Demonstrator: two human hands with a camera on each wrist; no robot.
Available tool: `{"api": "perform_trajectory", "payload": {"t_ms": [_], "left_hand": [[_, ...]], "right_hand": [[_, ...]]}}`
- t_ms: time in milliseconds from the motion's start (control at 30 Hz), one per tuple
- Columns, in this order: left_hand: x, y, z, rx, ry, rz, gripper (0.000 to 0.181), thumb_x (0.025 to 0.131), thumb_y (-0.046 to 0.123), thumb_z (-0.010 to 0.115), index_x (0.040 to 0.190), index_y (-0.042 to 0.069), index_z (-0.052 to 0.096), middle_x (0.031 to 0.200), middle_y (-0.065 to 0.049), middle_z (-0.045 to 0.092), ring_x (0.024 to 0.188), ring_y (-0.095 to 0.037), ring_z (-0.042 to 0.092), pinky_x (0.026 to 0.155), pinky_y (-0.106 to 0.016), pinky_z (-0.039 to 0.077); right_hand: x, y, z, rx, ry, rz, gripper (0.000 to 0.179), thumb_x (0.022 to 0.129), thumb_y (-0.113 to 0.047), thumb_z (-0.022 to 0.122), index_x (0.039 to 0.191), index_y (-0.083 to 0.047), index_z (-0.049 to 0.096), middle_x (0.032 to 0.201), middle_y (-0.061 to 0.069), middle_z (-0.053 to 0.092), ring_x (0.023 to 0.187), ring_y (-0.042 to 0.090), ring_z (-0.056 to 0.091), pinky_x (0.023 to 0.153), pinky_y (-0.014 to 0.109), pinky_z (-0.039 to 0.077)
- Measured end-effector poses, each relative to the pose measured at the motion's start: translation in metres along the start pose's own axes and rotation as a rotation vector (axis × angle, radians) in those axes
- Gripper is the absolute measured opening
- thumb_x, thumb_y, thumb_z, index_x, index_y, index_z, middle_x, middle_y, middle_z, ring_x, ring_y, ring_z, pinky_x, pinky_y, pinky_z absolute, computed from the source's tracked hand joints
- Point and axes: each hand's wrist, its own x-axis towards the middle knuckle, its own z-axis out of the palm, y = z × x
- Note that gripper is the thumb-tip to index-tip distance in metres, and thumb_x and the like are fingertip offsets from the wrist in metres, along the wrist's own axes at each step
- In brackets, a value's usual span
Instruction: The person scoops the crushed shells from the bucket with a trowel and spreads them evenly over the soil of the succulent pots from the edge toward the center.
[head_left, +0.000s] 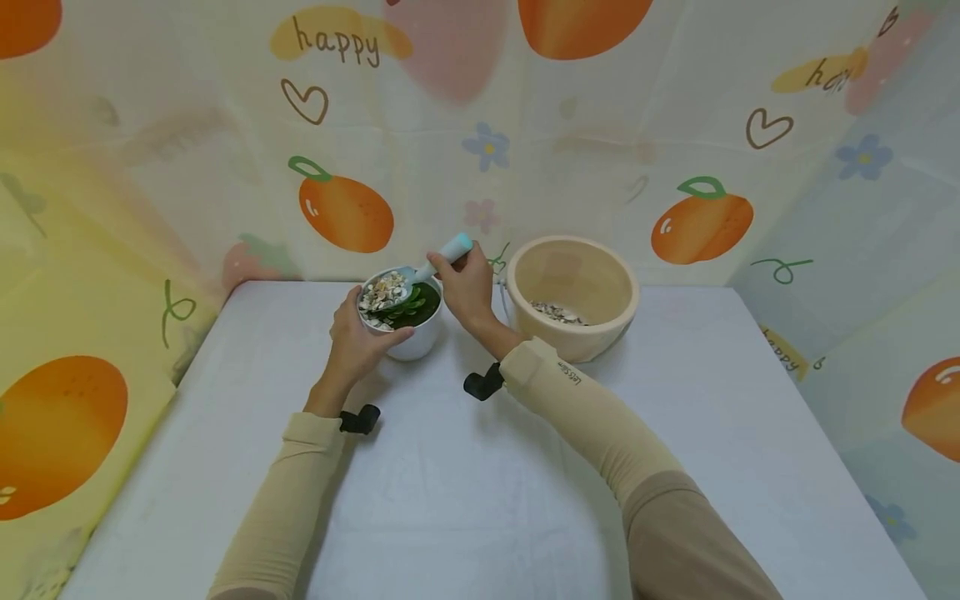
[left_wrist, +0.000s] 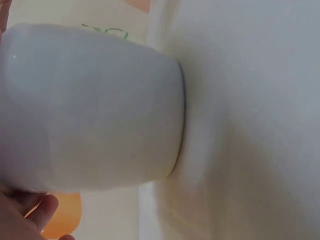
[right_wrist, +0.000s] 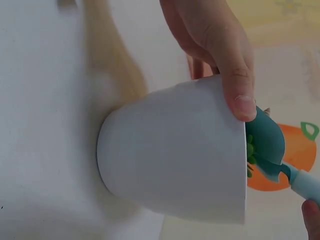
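A white plant pot (head_left: 415,343) stands on the table, holding a green plant (head_left: 410,305) and, on its left part, pale pebbles (head_left: 381,292). My left hand (head_left: 354,337) grips this pot from the left; in the right wrist view its thumb (right_wrist: 244,105) presses the outer wall at the rim. Between the fingers of my right hand (head_left: 470,287) is the light blue handle of a small trowel (head_left: 453,248). The teal blade (right_wrist: 267,137) is tilted over the pot's mouth, close above the leaves. In the left wrist view the white wall (left_wrist: 95,110) covers most of the plant side.
A larger cream pot (head_left: 592,337) stands just right of my right hand, with more pebbles (head_left: 557,313) at its bottom. The white-covered table (head_left: 465,500) ends at a patterned cloth backdrop (head_left: 525,192) close behind both pots.
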Motion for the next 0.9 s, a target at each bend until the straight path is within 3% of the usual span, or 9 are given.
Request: {"api": "perform_trajectory", "payload": {"t_ms": [167, 267, 367, 567, 767, 900], "left_hand": [[0.009, -0.006, -0.011, 0.001, -0.101, 0.027, 0.107, 0.072, 0.041, 0.083, 0.153, 0.007, 0.02, 0.153, -0.021, 0.03, 0.142, -0.04, 0.022, 0.111, -0.065, 0.016], [0.017, -0.008, -0.016, -0.04, -0.19, 0.012, 0.112, 0.073, 0.04, 0.083, 0.156, 0.009, 0.013, 0.158, -0.019, 0.022, 0.145, -0.038, 0.02, 0.115, -0.064, 0.017], [0.021, -0.01, -0.015, -0.088, -0.231, -0.011, 0.116, 0.074, 0.039, 0.083, 0.157, 0.012, 0.006, 0.162, -0.017, 0.014, 0.148, -0.037, 0.017, 0.117, -0.062, 0.018], [0.02, -0.013, -0.011, -0.127, -0.206, -0.017, 0.115, 0.075, 0.037, 0.083, 0.157, 0.013, 0.006, 0.162, -0.014, 0.014, 0.149, -0.034, 0.017, 0.118, -0.061, 0.017], [0.018, -0.012, -0.009, -0.137, -0.179, -0.002, 0.116, 0.075, 0.038, 0.083, 0.157, 0.01, 0.006, 0.161, -0.015, 0.018, 0.148, -0.034, 0.02, 0.118, -0.061, 0.018], [0.015, -0.01, -0.006, -0.134, -0.148, -0.005, 0.115, 0.074, 0.038, 0.083, 0.156, 0.009, 0.009, 0.16, -0.016, 0.02, 0.146, -0.034, 0.021, 0.118, -0.061, 0.018]], "right_hand": [[0.0, 0.001, -0.001, -0.007, -0.001, 0.01, 0.028, 0.093, -0.016, 0.067, 0.107, 0.004, 0.054, 0.099, 0.022, 0.067, 0.09, 0.032, 0.07, 0.076, 0.024, 0.058], [0.0, 0.001, -0.002, -0.009, 0.0, 0.013, 0.029, 0.093, -0.016, 0.067, 0.108, 0.005, 0.054, 0.099, 0.022, 0.067, 0.09, 0.032, 0.07, 0.076, 0.024, 0.058], [-0.001, 0.002, -0.002, -0.01, -0.001, 0.021, 0.029, 0.093, -0.017, 0.067, 0.109, 0.004, 0.054, 0.1, 0.022, 0.067, 0.091, 0.031, 0.07, 0.076, 0.024, 0.058], [-0.002, 0.002, -0.002, -0.015, 0.003, 0.024, 0.029, 0.092, -0.018, 0.067, 0.109, 0.003, 0.054, 0.099, 0.02, 0.067, 0.09, 0.03, 0.07, 0.077, 0.024, 0.058], [-0.001, 0.001, -0.003, 0.015, 0.008, 0.01, 0.029, 0.093, -0.015, 0.067, 0.109, 0.005, 0.053, 0.098, 0.023, 0.066, 0.092, 0.034, 0.069, 0.083, 0.04, 0.059], [-0.001, 0.0, -0.004, 0.011, 0.013, 0.016, 0.03, 0.092, -0.016, 0.067, 0.109, 0.005, 0.053, 0.097, 0.023, 0.066, 0.091, 0.036, 0.07, 0.081, 0.038, 0.059]]}}
